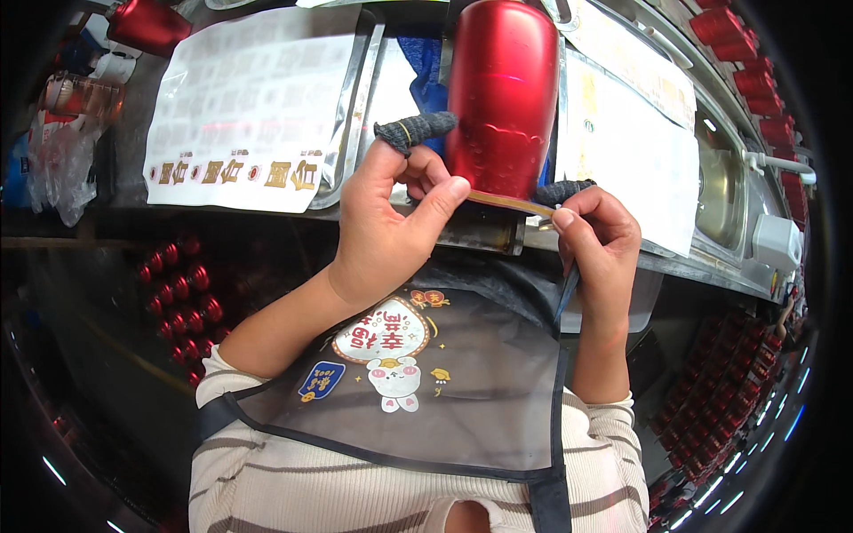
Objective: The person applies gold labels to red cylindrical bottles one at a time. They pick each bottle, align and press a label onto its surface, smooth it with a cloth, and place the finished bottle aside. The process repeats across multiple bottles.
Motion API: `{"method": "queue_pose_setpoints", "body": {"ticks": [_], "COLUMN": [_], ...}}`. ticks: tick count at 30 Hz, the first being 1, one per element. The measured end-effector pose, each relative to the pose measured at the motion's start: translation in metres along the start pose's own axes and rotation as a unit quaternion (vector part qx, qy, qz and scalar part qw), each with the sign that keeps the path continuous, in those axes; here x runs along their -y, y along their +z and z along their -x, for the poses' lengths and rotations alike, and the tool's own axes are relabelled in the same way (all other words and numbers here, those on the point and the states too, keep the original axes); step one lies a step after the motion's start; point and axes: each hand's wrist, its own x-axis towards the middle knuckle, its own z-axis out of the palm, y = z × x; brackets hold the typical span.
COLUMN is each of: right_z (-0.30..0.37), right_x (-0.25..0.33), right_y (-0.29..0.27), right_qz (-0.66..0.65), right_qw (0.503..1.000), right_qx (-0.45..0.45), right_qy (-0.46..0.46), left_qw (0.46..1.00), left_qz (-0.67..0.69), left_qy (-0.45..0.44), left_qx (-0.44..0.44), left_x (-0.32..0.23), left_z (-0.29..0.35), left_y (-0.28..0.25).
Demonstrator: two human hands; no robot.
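Observation:
A narrow gold-brown strip (510, 204) is stretched between my two hands, along the near end of a glossy red metal bottle (504, 89) that lies lengthwise ahead of me. My left hand (391, 200) pinches the strip's left end between thumb and fingers, its index finger in a dark knitted finger cover (415, 131) against the bottle's side. At the right end, my right hand (602, 240) pinches the strip with thumb and index finger. A slim dark pointed tool (566, 291) sticks out below that hand; its upper part is hidden. Another dark finger cover (563, 191) is on the right hand.
A printed decal sheet (249, 107) lies on a metal tray to the left. More white sheets (626, 160) lie at right, beside a metal basin (721, 191). Blue cloth (425, 71) is under the bottle. Several red bottles (182, 293) stand below the bench.

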Motion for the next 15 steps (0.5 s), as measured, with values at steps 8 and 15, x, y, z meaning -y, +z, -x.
{"method": "queue_pose_setpoints", "body": {"ticks": [8, 15], "right_z": [0.002, 0.003], "right_x": [-0.003, -0.004], "right_y": [-0.003, -0.002], "right_qz": [0.011, 0.019], "right_qw": [1.0, 1.0], "right_qx": [-0.01, -0.013], "right_qy": [-0.003, -0.005], "left_qw": [0.999, 0.999], "left_qz": [-0.047, -0.021], "left_qy": [-0.009, -0.022], "left_qx": [-0.012, 0.025], "left_x": [0.006, 0.015], "left_z": [0.007, 0.012], "left_y": [-0.009, 0.012]}}
